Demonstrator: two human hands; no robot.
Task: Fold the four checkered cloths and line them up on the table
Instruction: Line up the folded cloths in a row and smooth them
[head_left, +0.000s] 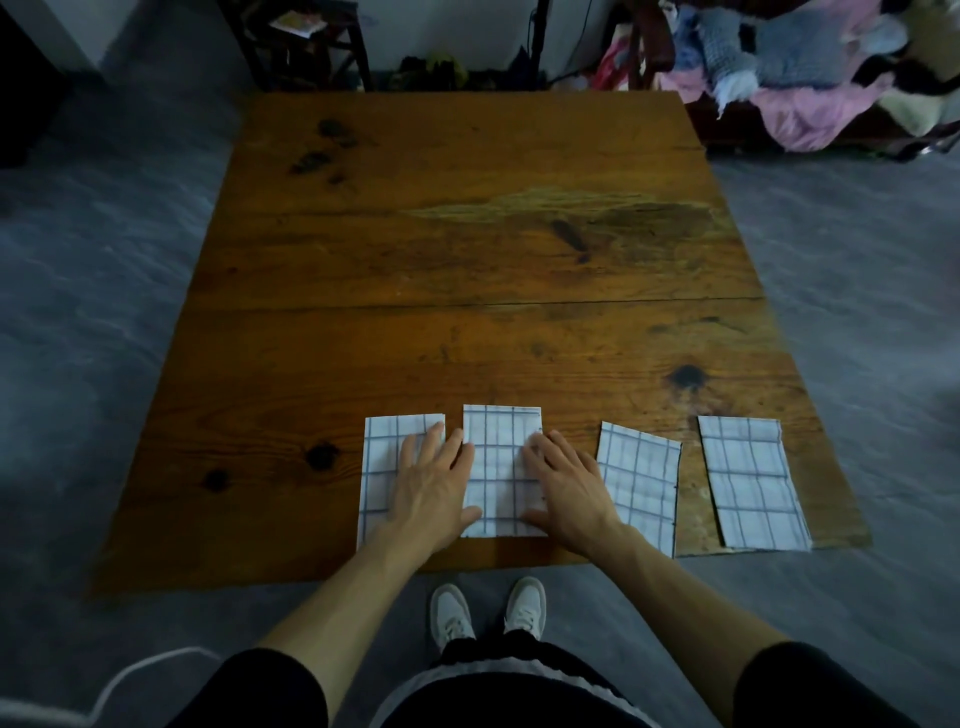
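Four folded white cloths with blue check lines lie in a row along the near edge of the worn brown wooden desk (467, 249). The left hand (434, 480) rests flat on the leftmost cloth (379, 467), fingers straight and spread, holding nothing. The right hand (569, 486) presses the second cloth (498, 457) likewise — fingers wide. Right of that hand lie the third cloth (644, 483) and, slightly apart, the fourth cloth (748, 483).
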